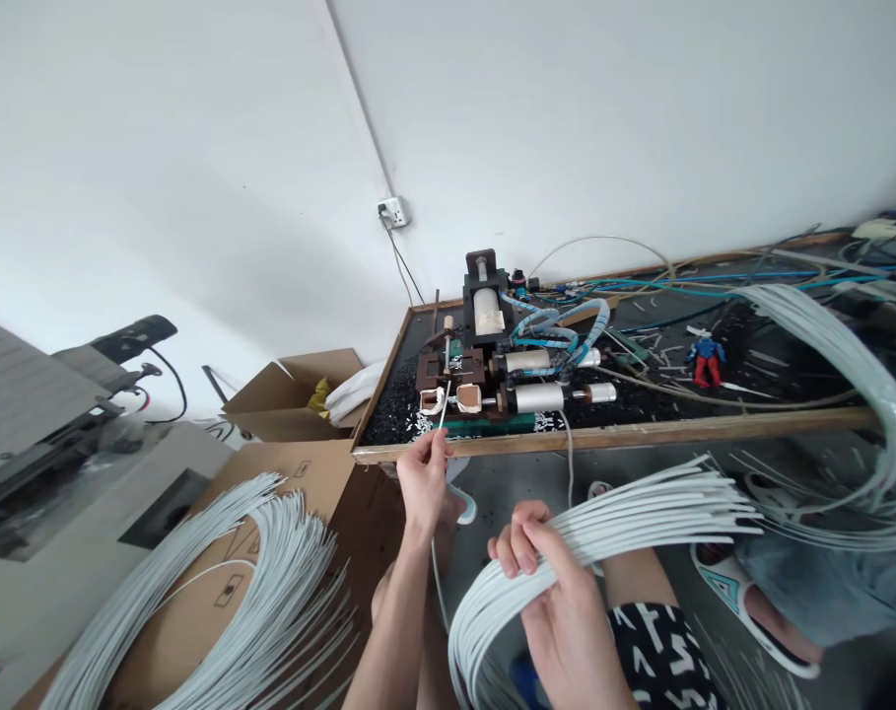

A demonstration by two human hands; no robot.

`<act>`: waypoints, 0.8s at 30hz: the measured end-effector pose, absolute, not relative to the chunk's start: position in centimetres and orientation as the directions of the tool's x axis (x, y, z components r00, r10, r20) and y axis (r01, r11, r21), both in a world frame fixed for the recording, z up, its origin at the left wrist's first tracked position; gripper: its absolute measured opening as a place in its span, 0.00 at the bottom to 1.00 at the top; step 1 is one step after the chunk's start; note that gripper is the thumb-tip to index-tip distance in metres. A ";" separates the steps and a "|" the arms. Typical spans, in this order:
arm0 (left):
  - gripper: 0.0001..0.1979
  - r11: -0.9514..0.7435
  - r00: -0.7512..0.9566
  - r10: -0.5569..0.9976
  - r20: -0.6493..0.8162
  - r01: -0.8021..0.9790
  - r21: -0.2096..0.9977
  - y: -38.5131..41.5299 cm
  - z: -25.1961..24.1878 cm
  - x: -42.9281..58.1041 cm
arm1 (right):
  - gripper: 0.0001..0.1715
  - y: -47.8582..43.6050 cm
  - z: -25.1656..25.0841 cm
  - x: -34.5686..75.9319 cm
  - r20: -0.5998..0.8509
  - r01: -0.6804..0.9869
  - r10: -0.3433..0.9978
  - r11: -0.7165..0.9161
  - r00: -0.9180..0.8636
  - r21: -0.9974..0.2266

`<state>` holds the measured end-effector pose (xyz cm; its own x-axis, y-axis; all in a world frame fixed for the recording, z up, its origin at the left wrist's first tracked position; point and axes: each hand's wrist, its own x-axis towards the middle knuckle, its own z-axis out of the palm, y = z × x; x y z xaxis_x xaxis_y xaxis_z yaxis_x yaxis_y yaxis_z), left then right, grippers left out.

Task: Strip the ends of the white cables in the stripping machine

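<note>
My left hand (424, 473) pinches a single white cable (443, 416) close to its end. The cable's tip reaches up into the jaws of a small pneumatic wire-stripping machine (451, 370) on the bench. In my right hand (547, 572) is a thick bundle of white cables (640, 518), gripped with the fingers wrapped round it. Its cut ends fan out to the right, and the rest loops down towards my lap. Two silver air cylinders (540, 397) lie to the right of the jaws. White scraps are scattered around the machine's base.
Coiled white cables (270, 582) lie on cardboard at the left, beside an open cardboard box (285, 394) and a grey machine (85, 473). Another cable bundle (847, 345) hangs over the wooden bench edge (684, 429) at right. A red and blue toy figure (706, 360) lies among scraps. Another person's foot (765, 611) shows lower right.
</note>
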<state>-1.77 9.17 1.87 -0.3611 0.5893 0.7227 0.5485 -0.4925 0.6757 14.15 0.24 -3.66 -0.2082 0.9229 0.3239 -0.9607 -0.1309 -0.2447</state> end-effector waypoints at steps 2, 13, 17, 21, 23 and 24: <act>0.20 -0.473 -0.360 0.568 0.740 0.593 0.651 9.3 1.9 -1.7 | 0.08 0.3 -3.7 14.1 0.326 -0.961 0.923 -0.130 -0.207 -0.243; 0.18 -0.408 -0.388 0.519 0.762 0.670 0.620 9.6 2.5 -0.4 | 0.08 -0.6 -3.0 13.8 0.238 -0.960 0.952 -0.135 -0.194 -0.245; 0.18 -0.398 -0.406 0.528 0.746 0.657 0.640 9.7 2.6 -0.2 | 0.10 -0.6 -3.1 13.8 0.240 -0.961 0.951 -0.137 -0.195 -0.240; 0.19 -0.370 -0.413 0.524 0.745 0.677 0.636 9.5 2.8 -0.3 | 0.09 -0.4 -3.1 13.9 0.214 -0.965 0.959 -0.139 -0.188 -0.222; 0.19 -0.348 -0.402 0.527 0.749 0.702 0.622 9.5 2.8 -0.4 | 0.08 -0.4 -3.0 14.1 0.199 -0.968 0.963 -0.140 -0.182 -0.211; 0.19 -0.342 -0.396 0.529 0.751 0.710 0.616 9.5 2.8 -0.5 | 0.08 -0.4 -2.9 14.2 0.196 -0.968 0.963 -0.141 -0.183 -0.209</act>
